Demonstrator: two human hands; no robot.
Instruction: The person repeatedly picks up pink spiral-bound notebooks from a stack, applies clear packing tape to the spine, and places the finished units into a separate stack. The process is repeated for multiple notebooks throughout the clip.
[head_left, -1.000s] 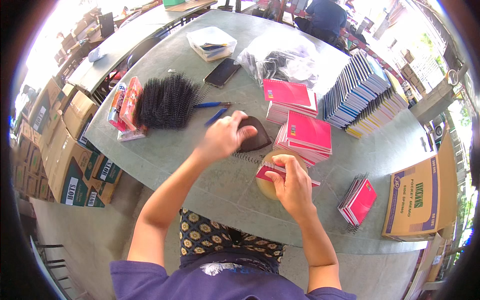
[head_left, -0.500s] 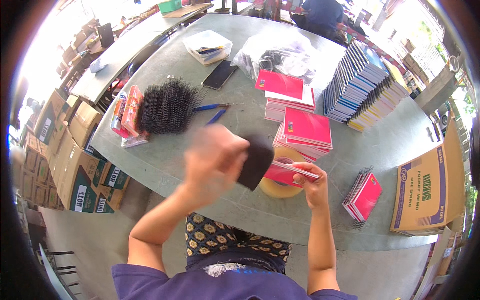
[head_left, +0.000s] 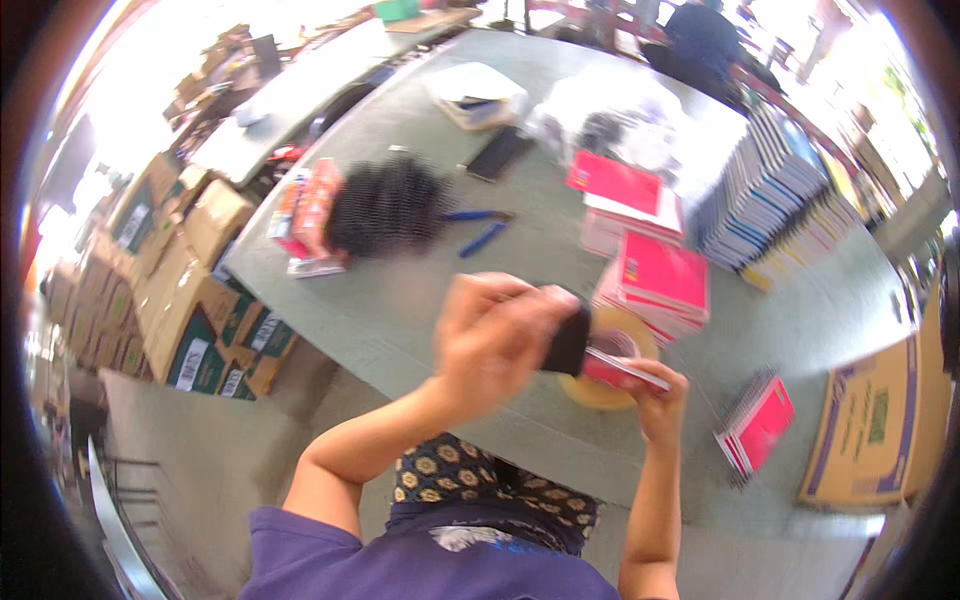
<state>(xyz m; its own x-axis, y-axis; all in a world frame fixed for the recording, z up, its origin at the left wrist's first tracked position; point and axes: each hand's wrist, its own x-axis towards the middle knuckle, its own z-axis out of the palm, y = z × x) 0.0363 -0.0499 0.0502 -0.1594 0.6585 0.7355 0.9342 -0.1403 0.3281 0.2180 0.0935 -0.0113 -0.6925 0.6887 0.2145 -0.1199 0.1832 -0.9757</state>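
Note:
My right hand [head_left: 660,402], closed, grips a thin red-covered notepad [head_left: 625,370] by its near right end, tilted over the table. A black sheet [head_left: 568,345] shows at the pad's left end; whether it is joined to the pad I cannot tell. My left hand [head_left: 495,345], blurred, has its fingers curled with the tips against the black sheet; what lies in them is hidden. Beneath the pad a wide roll of clear yellowish tape [head_left: 600,399] lies flat. Stacked red notepads [head_left: 665,270] stand just beyond it.
Black wire coils [head_left: 390,205] are heaped left of blue-handled pliers [head_left: 483,238]. A phone [head_left: 498,155], plastic tub [head_left: 475,95] and clear bag [head_left: 610,120] lie farther back. Blue notebooks [head_left: 765,190] are piled at right, near coil-bound red pads [head_left: 757,425] and a cardboard box [head_left: 865,420].
The whole view has shifted, so the table appears farther right. My left hand has closed in on the black sheet, which shows less of its face. My right hand keeps its hold on the notepad.

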